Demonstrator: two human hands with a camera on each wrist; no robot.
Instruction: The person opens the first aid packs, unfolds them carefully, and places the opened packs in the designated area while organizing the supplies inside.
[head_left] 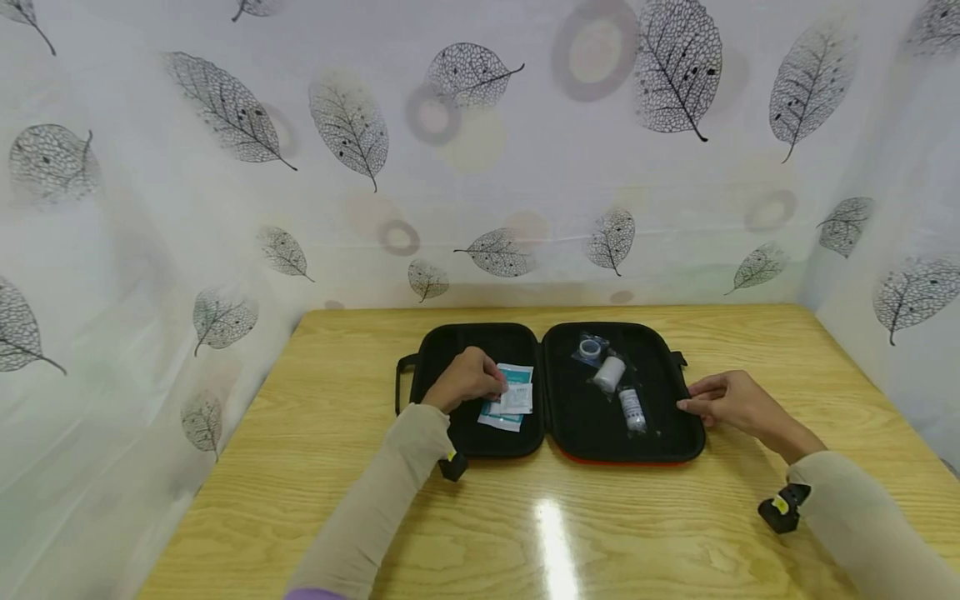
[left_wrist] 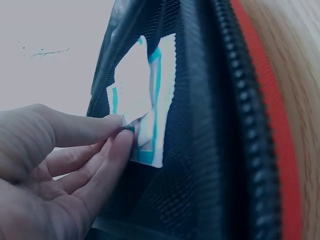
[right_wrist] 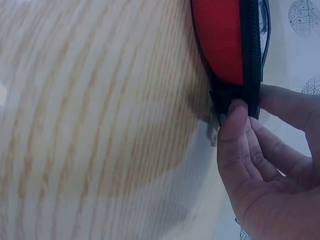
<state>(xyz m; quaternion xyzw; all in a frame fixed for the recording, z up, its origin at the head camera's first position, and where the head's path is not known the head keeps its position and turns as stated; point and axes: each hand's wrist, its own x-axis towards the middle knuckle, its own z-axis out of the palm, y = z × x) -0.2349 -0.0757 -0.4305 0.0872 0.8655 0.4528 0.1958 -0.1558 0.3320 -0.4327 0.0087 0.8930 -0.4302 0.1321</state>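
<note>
A black-lined case (head_left: 581, 425) with a red outer shell lies unfolded flat on the table. In its left half, my left hand (head_left: 468, 379) pinches the corner of a small white sachet (left_wrist: 132, 82) between thumb and fingertips. That sachet lies over white-and-teal packets (head_left: 500, 422), partly covering them. At the case's right side, my right hand (head_left: 731, 404) grips the rim, the thumb (right_wrist: 234, 120) on one face and fingers on the other. The right half holds a roll of tape (head_left: 590, 348), a white roll (head_left: 610, 373) and a clear-wrapped white cylinder (head_left: 632, 410) with printing.
A carry handle (head_left: 403, 383) sticks out from the case's left edge. The case rests on a wood-grain table (head_left: 315, 500). Behind and beside the table hangs a white leaf-patterned sheet (head_left: 495, 183).
</note>
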